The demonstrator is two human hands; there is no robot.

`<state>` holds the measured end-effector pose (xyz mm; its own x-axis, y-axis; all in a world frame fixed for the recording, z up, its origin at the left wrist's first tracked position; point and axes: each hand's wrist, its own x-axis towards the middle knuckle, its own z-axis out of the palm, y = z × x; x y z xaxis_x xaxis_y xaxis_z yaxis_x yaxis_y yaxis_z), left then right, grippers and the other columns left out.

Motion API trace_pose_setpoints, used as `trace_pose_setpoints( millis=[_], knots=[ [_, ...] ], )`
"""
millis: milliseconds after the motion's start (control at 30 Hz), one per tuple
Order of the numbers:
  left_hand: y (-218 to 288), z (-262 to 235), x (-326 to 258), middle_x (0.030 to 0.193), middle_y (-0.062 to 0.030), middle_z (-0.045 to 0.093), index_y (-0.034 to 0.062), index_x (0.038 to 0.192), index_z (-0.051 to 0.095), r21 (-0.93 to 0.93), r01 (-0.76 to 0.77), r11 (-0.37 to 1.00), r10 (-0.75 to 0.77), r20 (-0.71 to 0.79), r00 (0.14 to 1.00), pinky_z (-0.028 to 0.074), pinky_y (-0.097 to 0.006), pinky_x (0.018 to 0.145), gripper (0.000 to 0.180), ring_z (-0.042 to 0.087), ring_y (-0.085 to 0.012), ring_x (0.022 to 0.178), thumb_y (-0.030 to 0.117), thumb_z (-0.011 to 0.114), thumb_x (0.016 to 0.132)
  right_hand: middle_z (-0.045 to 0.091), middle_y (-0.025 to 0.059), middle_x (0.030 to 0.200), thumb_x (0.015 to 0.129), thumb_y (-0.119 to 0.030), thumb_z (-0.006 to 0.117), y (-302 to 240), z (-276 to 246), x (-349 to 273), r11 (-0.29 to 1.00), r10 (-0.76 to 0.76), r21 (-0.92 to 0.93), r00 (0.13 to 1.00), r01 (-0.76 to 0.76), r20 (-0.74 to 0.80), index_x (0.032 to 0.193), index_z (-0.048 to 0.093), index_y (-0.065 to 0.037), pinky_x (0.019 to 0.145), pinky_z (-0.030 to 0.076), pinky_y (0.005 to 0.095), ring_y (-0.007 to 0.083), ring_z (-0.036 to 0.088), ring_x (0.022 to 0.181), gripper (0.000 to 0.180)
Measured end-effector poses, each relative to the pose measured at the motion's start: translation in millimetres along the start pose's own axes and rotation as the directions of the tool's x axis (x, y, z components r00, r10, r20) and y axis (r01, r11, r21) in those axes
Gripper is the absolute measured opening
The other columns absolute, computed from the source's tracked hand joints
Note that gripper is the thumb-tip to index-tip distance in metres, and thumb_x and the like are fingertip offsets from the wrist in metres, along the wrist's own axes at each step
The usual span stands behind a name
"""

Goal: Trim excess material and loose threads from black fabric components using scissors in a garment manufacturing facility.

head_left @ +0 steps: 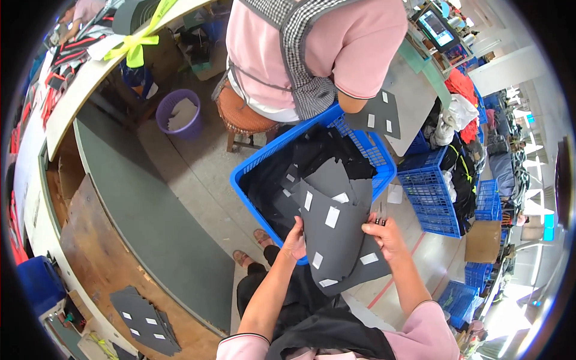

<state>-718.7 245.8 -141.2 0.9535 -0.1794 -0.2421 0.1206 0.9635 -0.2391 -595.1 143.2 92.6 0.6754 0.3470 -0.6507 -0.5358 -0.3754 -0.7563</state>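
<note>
Directly above a blue basket (258,165) at twelve o'clock from the person, a stack of dark grey fabric pieces (336,231) runs from twelve down to six. The left hand (294,241) pinches its nine o'clock edge; the right hand (387,235) grips its three o'clock edge along with small snips (380,215), both equally near.

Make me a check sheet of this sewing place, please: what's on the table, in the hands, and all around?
Surface: wooden table bears a stack of dark pieces.
Job's things: dark fabric panel with white tags, above the blue basket.
Clutter: purple bin, more blue crates.
Fingers: left hand and right hand hold the panel's edges.
Cables: nothing seen.
Surroundings: a seated person in pink on a stool.
</note>
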Motion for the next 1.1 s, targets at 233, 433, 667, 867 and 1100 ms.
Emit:
trace_pose_setpoints(
  millis=[233, 433, 667, 867, 1100],
  knots=[
    [22, -34, 16, 0.102, -0.0082, 0.062, 0.004, 0.113, 0.055, 0.145, 0.047, 0.988, 0.004, -0.333, 0.943, 0.049, -0.037, 0.081, 0.049, 0.06, -0.0212, 0.093, 0.042, 0.06, 0.083, 0.051, -0.0048, 0.065, 0.072, -0.008, 0.069, 38, 0, 45, 0.998, 0.018, -0.052, 0.991, -0.025, -0.133, 0.086, 0.058, -0.004, 0.043, 0.029, 0.0176, 0.0008, 0.04, 0.048, 0.018],
    [50, -64, 63, 0.13, -0.0071, 0.043, 0.0109, 0.136, 0.03, 0.563, 0.185, 0.805, 0.153, -0.499, 0.853, 0.04, -0.038, 0.087, 0.065, 0.048, -0.0218, 0.112, 0.043, 0.056, 0.086, 0.06, -0.0006, 0.079, 0.076, -0.004, 0.063, 58, -46, 114, 0.929, -0.296, -0.324, 0.884, 0.179, -0.36, 0.094, 0.062, 0.002, 0.067, 0.044, 0.0217, 0.0072, 0.055, 0.069, 0.019],
    [112, -159, 116, 0.129, -0.018, 0.042, 0.0025, 0.131, 0.036, 0.857, 0.447, 0.258, 0.763, -0.464, 0.45, 0.036, -0.044, 0.096, 0.068, 0.043, -0.0341, 0.118, 0.028, 0.068, 0.076, 0.065, 0.0168, 0.083, 0.078, -0.009, 0.061, 151, -19, 255, 0.524, -0.67, -0.814, 0.711, 0.249, -0.214, 0.098, 0.063, -0.001, 0.067, 0.049, 0.0344, 0.0288, 0.064, 0.073, 0.021],
    [130, -148, 159, 0.128, -0.0161, 0.042, 0.0053, 0.126, 0.041, 0.627, 0.767, -0.135, 0.792, -0.396, 0.464, 0.035, -0.047, 0.096, 0.064, 0.041, -0.0345, 0.119, 0.035, 0.066, 0.076, 0.063, 0.0187, 0.077, 0.078, -0.011, 0.06, 266, 18, 316, 0.62, -0.469, -0.776, 0.847, 0.114, -0.249, 0.096, 0.063, -0.003, 0.066, 0.048, 0.0372, 0.0323, 0.063, 0.073, 0.019],
    [129, -168, 165, 0.105, -0.0173, 0.062, 0.002, 0.102, 0.062, 0.698, 0.715, -0.04, 0.572, -0.571, 0.589, 0.041, -0.039, 0.091, 0.047, 0.057, -0.0312, 0.103, 0.038, 0.066, 0.073, 0.058, -0.0001, 0.079, 0.079, -0.008, 0.065, 286, 3, 303, 0.989, -0.133, -0.124, 0.859, 0.082, -0.495, 0.094, 0.06, 0.002, 0.065, 0.041, 0.0214, 0.0062, 0.049, 0.07, 0.019]
  ],
)
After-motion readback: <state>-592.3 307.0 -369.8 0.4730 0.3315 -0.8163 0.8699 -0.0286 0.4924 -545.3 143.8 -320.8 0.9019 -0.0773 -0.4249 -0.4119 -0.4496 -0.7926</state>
